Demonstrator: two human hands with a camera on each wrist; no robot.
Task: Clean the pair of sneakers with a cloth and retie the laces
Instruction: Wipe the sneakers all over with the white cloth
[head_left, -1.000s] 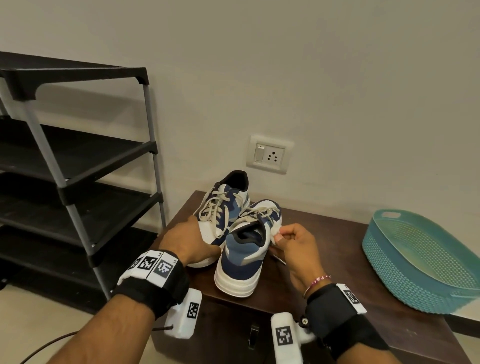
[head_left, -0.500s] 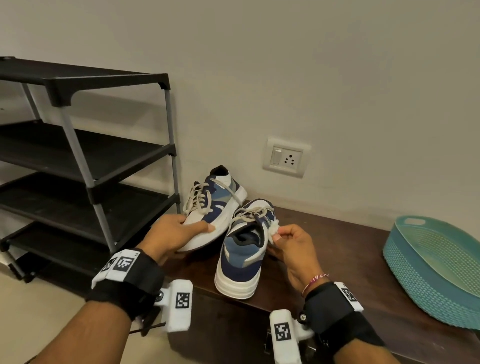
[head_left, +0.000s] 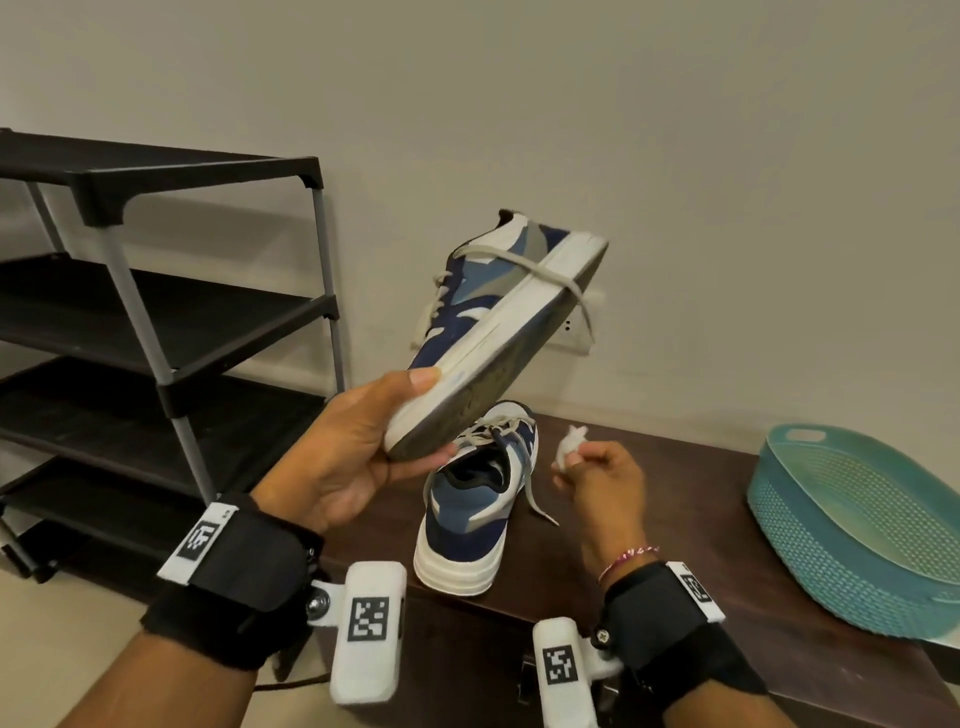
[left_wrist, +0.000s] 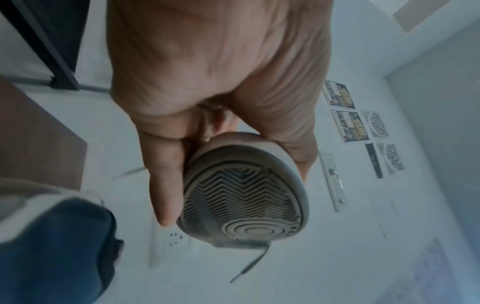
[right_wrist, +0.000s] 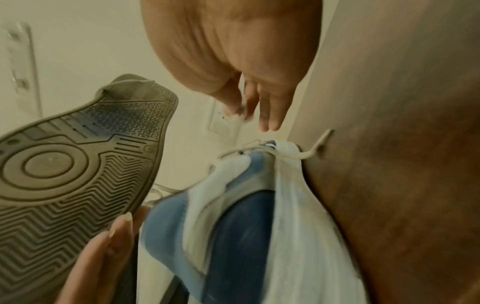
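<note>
White cloth (head_left: 571, 446) is mostly hidden in your right hand (head_left: 602, 480), which pinches it. Your left hand (head_left: 343, 457) grips the toe of the raised sneaker (head_left: 498, 317); its heel points to 1 o'clock, hiding the wall socket (head_left: 571, 332). The second sneaker (head_left: 475, 504) stands on the wooden table (head_left: 675, 525), basket (head_left: 852, 525) at 3 o'clock.
</note>
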